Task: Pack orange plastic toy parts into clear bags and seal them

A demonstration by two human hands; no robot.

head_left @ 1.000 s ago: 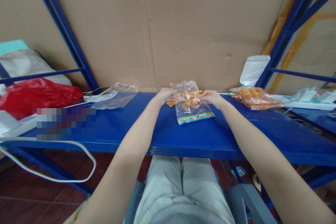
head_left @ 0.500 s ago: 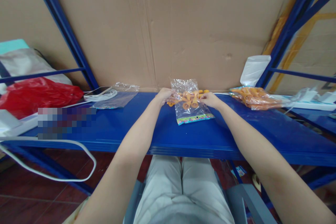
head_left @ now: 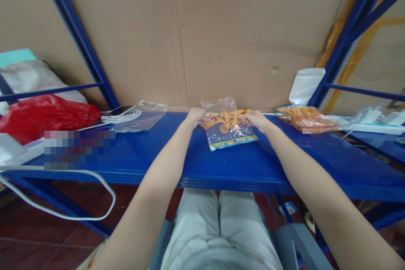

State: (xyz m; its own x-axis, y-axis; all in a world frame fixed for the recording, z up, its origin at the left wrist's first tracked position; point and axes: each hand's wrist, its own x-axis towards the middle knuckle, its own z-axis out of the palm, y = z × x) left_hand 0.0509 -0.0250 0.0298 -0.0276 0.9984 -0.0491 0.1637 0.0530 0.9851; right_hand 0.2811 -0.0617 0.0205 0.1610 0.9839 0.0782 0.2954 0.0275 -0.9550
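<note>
Between the fingers of the left hand (head_left: 196, 117) and right hand (head_left: 257, 120), the clear bag (head_left: 221, 137) has shifted slightly leftward since half a second ago, with orange horn-shaped pieces (head_left: 225, 128) in or over it. Both hands' fingers are partly curled at the pieces' outer ends, their grip unclear. Beyond the right fingers lies a filled bag (head_left: 305, 119) of similar ones; left of the left fingers, a flat clear bag (head_left: 144, 119).

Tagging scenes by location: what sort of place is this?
Likely a workshop or storeroom workstation: a blue metal worktop set in a rack-like frame, a cardboard sheet behind it, and a clear bag of orange pieces at its right.
</note>
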